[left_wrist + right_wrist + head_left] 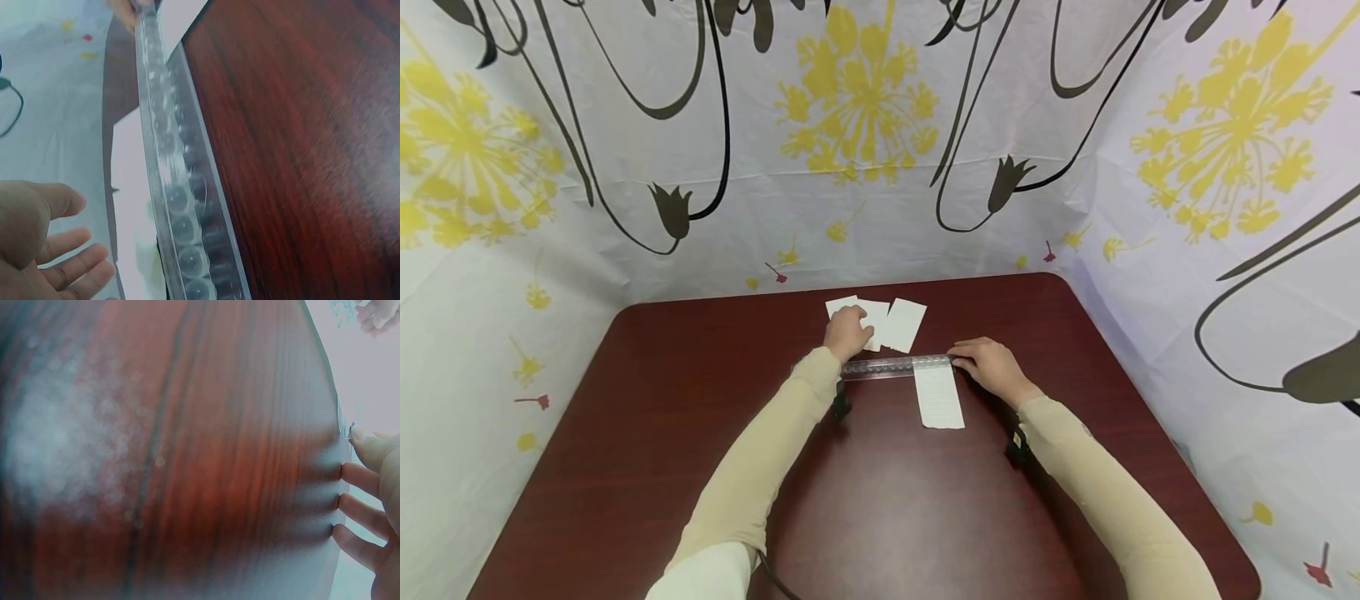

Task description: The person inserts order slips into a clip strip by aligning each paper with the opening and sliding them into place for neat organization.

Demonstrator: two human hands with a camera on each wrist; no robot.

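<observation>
Here, a clear ruler [883,367] lies on the reddish-brown bench [850,517], nearer the far edge than the near one and running roughly along that edge. The right hand [992,367] is at its right end, thumb and forefinger pinching the tip while the other fingers spread, their tips down on the bench. The left hand [847,332] is above the ruler's left end, its fingers loose and parted with nothing in their hold; whether they touch the paper beneath is hard to tell.

A white paper strip [939,400] has its far end at the ruler, near the right hand, and the rest reaches toward the near edge. Between the ruler and the middle of the far edge lie three white cards [904,325], the left two overlapping and partly covered by the left hand.

Both arms wear cream sleeves [760,450], with a black device [1017,447] below the right wrist. Beyond the far edge hangs a white cloth [880,237] printed with yellow flowers and dark stems.
</observation>
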